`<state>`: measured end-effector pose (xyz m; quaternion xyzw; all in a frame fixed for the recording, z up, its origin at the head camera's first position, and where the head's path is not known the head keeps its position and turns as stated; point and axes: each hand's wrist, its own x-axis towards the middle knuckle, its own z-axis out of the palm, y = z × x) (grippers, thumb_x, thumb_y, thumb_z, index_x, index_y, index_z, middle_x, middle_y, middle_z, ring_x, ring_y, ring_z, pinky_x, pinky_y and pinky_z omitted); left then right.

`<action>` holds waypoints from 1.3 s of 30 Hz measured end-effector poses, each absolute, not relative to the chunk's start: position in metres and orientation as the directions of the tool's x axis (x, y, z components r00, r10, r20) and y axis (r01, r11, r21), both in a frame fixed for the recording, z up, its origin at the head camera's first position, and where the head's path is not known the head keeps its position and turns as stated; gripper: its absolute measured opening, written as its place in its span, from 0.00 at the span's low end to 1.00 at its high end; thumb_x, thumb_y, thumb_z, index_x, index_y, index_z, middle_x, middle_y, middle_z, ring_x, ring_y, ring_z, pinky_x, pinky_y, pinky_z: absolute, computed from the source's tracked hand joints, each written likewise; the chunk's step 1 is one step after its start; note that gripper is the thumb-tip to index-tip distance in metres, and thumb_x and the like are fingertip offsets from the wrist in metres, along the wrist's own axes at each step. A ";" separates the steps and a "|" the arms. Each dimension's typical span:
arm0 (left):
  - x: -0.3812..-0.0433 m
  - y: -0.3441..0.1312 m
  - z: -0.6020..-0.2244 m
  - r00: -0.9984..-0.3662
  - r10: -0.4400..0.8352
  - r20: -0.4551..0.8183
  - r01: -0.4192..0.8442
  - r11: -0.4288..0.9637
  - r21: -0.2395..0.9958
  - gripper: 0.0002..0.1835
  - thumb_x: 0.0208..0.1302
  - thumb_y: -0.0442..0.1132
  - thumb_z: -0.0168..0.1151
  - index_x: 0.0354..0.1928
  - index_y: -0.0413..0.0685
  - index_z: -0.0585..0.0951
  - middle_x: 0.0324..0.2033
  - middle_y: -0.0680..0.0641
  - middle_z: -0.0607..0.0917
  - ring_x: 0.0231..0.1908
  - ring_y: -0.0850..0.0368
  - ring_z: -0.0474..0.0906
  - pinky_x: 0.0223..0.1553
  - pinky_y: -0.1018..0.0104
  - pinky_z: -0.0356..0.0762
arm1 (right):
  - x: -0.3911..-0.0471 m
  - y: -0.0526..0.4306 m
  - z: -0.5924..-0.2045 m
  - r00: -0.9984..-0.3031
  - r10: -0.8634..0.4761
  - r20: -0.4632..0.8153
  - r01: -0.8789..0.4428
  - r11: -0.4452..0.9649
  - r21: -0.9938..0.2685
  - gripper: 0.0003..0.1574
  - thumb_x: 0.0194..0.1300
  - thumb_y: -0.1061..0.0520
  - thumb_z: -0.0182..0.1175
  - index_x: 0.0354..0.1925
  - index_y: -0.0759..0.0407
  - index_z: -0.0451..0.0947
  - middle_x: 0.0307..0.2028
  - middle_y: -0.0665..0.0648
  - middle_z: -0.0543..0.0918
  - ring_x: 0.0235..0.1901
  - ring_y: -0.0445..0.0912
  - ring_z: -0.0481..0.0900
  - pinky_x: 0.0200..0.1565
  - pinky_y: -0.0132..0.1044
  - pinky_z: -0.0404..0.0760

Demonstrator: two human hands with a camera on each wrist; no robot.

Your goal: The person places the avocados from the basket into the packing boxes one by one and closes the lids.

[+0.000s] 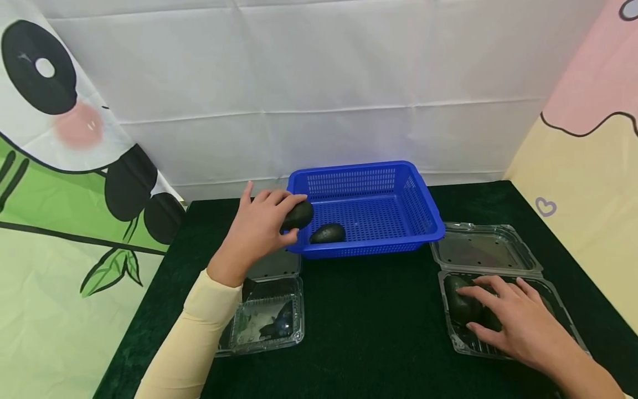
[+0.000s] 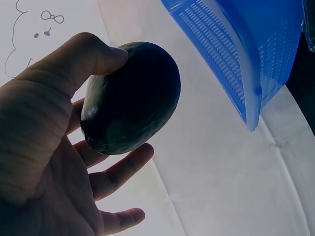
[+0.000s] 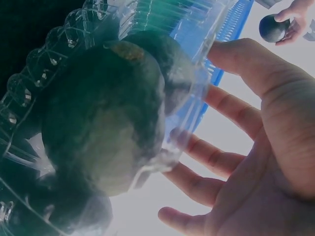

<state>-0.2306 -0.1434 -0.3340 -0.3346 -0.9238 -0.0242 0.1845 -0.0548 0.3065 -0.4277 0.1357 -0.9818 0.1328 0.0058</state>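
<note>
My left hand [image 1: 259, 230] pinches a dark green avocado [image 1: 299, 215] between thumb and fingers, at the left end of a blue plastic basket [image 1: 369, 247]. In the left wrist view the avocado [image 2: 133, 98] shows whole, with the thumb on its upper side. Another avocado [image 1: 328, 233] lies in the basket's front left corner. On the right, my right hand [image 1: 520, 321] hovers over an opened clear clamshell box [image 1: 485, 249] with several avocados in it. Its fingers are spread beside the nearest avocado [image 1: 459, 302], and the right wrist view shows them apart from the large avocado [image 3: 103, 118].
A second clear clamshell box [image 1: 294, 338] stands open at the left, partly behind my left forearm. Both boxes and the basket rest on a dark green cloth-covered table [image 1: 369, 332]. White fabric [image 1: 349, 83] hangs right behind the basket, with printed cloth at both sides.
</note>
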 end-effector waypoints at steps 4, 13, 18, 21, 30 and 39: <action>-0.225 -0.148 -0.334 -0.701 0.608 0.373 0.627 0.775 -0.084 0.35 0.60 0.50 0.75 0.69 0.55 0.78 0.58 0.43 0.82 0.59 0.39 0.76 0.70 0.25 0.46 | -0.055 0.307 -0.427 -0.963 -0.264 0.050 -0.267 0.928 -0.258 0.38 0.56 0.42 0.78 0.63 0.43 0.79 0.60 0.64 0.76 0.57 0.67 0.77 0.60 0.80 0.55; -0.209 -0.166 -0.334 -0.712 0.572 0.408 0.599 0.797 -0.071 0.36 0.57 0.50 0.77 0.68 0.55 0.78 0.58 0.43 0.83 0.59 0.38 0.76 0.69 0.25 0.48 | -0.054 0.308 -0.425 -0.963 -0.262 0.065 -0.270 0.933 -0.239 0.37 0.55 0.42 0.78 0.63 0.42 0.79 0.59 0.64 0.76 0.57 0.67 0.77 0.59 0.80 0.56; -0.198 -0.174 -0.336 -0.715 0.560 0.419 0.595 0.802 -0.056 0.36 0.56 0.50 0.77 0.68 0.54 0.78 0.58 0.42 0.83 0.59 0.36 0.76 0.70 0.25 0.47 | -0.053 0.309 -0.425 -0.964 -0.258 0.064 -0.266 0.933 -0.242 0.37 0.56 0.43 0.78 0.62 0.41 0.79 0.60 0.64 0.76 0.57 0.68 0.76 0.59 0.80 0.56; -0.192 -0.176 -0.336 -0.722 0.552 0.417 0.593 0.804 -0.039 0.36 0.56 0.49 0.77 0.68 0.54 0.78 0.58 0.41 0.83 0.60 0.36 0.75 0.70 0.25 0.45 | -0.052 0.310 -0.425 -0.963 -0.259 0.072 -0.269 0.931 -0.246 0.37 0.56 0.43 0.78 0.62 0.40 0.79 0.60 0.64 0.76 0.57 0.68 0.76 0.59 0.80 0.56; -0.176 -0.184 -0.344 -0.735 0.537 0.415 0.588 0.809 -0.005 0.36 0.55 0.49 0.78 0.67 0.53 0.79 0.57 0.41 0.83 0.59 0.36 0.76 0.70 0.25 0.45 | -0.051 0.313 -0.426 -0.959 -0.264 0.103 -0.282 0.924 -0.257 0.37 0.55 0.44 0.79 0.62 0.42 0.79 0.59 0.64 0.76 0.57 0.67 0.77 0.60 0.80 0.56; -0.165 -0.188 -0.362 -0.780 0.515 0.356 0.562 0.827 0.035 0.36 0.54 0.50 0.79 0.66 0.54 0.79 0.57 0.42 0.83 0.59 0.36 0.76 0.70 0.24 0.44 | -0.050 0.315 -0.427 -0.960 -0.259 0.107 -0.278 0.925 -0.257 0.39 0.55 0.44 0.79 0.63 0.42 0.78 0.59 0.63 0.75 0.57 0.68 0.76 0.59 0.81 0.56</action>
